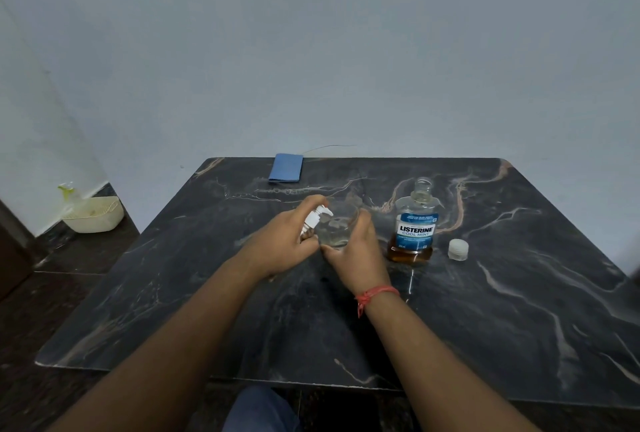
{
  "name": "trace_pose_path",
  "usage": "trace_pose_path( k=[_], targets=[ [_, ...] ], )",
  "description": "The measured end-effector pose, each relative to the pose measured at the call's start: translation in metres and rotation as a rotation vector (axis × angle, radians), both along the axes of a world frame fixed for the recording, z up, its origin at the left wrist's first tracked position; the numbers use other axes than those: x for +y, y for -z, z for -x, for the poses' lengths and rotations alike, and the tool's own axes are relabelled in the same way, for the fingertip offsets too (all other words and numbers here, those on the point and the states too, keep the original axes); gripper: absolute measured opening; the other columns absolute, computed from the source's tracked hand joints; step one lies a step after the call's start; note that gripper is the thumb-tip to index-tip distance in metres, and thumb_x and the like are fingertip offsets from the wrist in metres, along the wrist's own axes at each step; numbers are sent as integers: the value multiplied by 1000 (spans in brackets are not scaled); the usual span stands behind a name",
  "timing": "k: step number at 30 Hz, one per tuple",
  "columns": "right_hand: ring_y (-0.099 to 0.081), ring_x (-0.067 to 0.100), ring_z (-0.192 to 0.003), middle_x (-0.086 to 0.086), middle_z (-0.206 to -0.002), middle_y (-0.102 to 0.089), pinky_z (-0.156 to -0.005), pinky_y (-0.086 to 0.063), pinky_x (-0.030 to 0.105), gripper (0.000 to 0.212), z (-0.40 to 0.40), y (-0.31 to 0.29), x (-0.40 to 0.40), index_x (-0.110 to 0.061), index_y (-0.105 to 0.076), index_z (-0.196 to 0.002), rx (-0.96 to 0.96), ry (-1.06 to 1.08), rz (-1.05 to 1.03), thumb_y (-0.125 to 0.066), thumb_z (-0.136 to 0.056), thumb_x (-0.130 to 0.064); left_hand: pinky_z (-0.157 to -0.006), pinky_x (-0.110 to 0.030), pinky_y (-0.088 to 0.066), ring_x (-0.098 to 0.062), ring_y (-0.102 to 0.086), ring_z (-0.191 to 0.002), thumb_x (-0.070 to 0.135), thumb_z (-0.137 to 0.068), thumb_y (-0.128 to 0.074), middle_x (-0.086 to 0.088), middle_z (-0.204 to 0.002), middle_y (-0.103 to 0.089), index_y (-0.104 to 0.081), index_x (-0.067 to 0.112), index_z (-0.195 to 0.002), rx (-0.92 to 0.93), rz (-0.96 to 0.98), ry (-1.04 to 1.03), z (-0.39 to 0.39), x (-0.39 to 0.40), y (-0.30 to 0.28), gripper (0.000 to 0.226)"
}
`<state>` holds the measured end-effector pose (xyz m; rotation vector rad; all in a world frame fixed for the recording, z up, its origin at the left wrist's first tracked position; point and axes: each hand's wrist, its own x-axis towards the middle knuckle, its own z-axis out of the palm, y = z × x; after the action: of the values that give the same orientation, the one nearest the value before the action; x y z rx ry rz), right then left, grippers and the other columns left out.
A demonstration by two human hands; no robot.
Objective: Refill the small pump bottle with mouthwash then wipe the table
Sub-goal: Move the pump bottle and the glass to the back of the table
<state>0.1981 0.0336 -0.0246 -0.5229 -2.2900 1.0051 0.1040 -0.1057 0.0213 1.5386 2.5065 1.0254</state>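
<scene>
Small clear pump bottle (335, 229) stands upright mid-table, long axis vertical, my right hand (353, 251) wrapped round it. Left fingers (304, 224) pinch the white pump head (316, 216), tilted, nozzle toward the far edge. I judge refilling done; next, seat and screw it straight.

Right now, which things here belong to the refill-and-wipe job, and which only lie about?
For the job:
- small clear bottle
- white pump head
- mouthwash bottle, open
- its cap
- blue cloth
- table

Lying about:
- cream basket on the floor
- yellow-green spray bottle beside it
</scene>
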Motion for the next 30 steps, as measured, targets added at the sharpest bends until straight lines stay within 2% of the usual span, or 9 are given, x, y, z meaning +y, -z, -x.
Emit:
trace_pose_path(
  k=[5, 9, 12, 15, 19, 22, 26, 30],
  targets=[
    [-50, 21, -122, 5, -134, -46, -99, -51, 38, 88, -1, -3, -5, -16, -26, -141, -15, 49, -86, -81, -75, -33, -52, -17, -40, -6, -55, -60, 16, -82, -57, 10, -77, -63, -40, 44, -131, -9, 0, 11, -1, -5, -4, 59],
    [-49, 21, -124, 6, -135, -46, -101, -48, 37, 88, -4, -3, -7, -14, -28, -140, -12, 39, -71, -82, -74, -31, -52, -15, -34, 2, -57, -69, 19, -82, -57, 13, -79, -60, -39, 44, -124, -18, 44, -39, 0, -3, -6, 52],
    [-50, 19, -124, 6, -136, -45, -102, -49, 37, 90, -7, -1, -7, -14, -26, -142, -8, 22, -14, -82, -73, -30, -54, -19, -36, 0, -57, -68, 19, -82, -57, 13, -84, -62, -39, 46, -121, -44, 44, -53, 1, 0, -7, 50],
    [-55, 17, -118, 5, -132, -50, -99, -51, 36, 88, -9, 0, -4, -14, -29, -140, 21, -6, 109, -83, -71, -23, -50, -17, -40, -4, -54, -57, 26, -81, -54, 11, -87, -66, -37, 50, -128, -52, 4, -28, -1, 3, -9, 56],
    [-63, 15, -108, 2, -122, -60, -92, -55, 32, 81, -8, 3, 1, -16, -33, -131, 39, -13, 224, -85, -69, -20, -52, -16, -40, -6, -51, -54, 22, -81, -56, 8, -78, -64, -38, 49, -132, -26, -1, 29, -4, 7, -10, 60],
    [-63, 16, -108, 3, -122, -60, -91, -55, 33, 80, -5, 4, 0, -14, -33, -130, 54, -8, 236, -84, -70, -21, -53, -20, -41, -7, -52, -59, 20, -83, -57, 5, -79, -62, -36, 50, -131, 24, 48, 18, -5, 7, -8, 61],
    [-61, 19, -109, 6, -123, -55, -90, -55, 34, 79, -3, 4, -6, -13, -32, -132, 77, 28, 182, -82, -72, -23, -65, -45, -51, -9, -53, -68, 21, -86, -58, 2, -88, -62, -36, 42, -131, 90, 132, -24, -8, 8, -9, 55],
    [-58, 19, -113, 7, -129, -50, -92, -54, 36, 86, -3, 4, -10, -10, -27, -139, 71, 51, 166, -82, -75, -23, -63, -41, -49, -8, -53, -67, 17, -85, -57, 3, -84, -62, -37, 43, -131, 69, 110, -9, -10, 9, -10, 57]
  ],
)
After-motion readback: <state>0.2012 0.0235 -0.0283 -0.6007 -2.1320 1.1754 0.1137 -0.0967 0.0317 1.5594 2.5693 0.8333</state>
